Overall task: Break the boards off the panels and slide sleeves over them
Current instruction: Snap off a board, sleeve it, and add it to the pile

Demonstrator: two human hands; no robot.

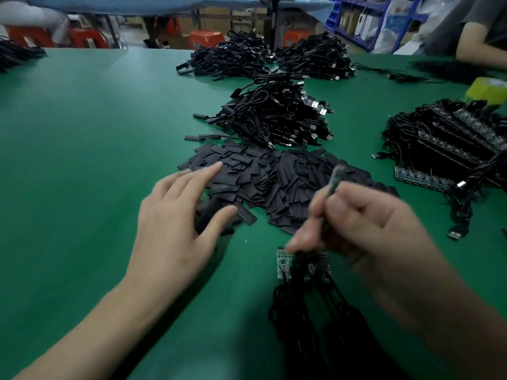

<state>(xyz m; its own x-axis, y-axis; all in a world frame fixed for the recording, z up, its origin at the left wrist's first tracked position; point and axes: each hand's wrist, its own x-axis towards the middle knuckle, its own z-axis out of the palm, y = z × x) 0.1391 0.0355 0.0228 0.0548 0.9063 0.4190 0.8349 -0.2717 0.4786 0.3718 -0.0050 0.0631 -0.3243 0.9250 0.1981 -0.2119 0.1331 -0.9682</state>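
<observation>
Much is done, much is left, by my reckoning; a heap of cabled, sleeved pieces (277, 119) lies beyond the loose pile of sleeves (274, 182), while a stack of unbroken panels (452, 144) waits to my right and a part-used panel (299, 263) lies on the green table (96, 146) just below my fist; my right hand (365, 223) is curled shut on one blurred board (334, 179), its end tilted up; my left hand (175, 215) hovers flat, fingers spread and holding nothing, over the sleeves' near edge.
</observation>
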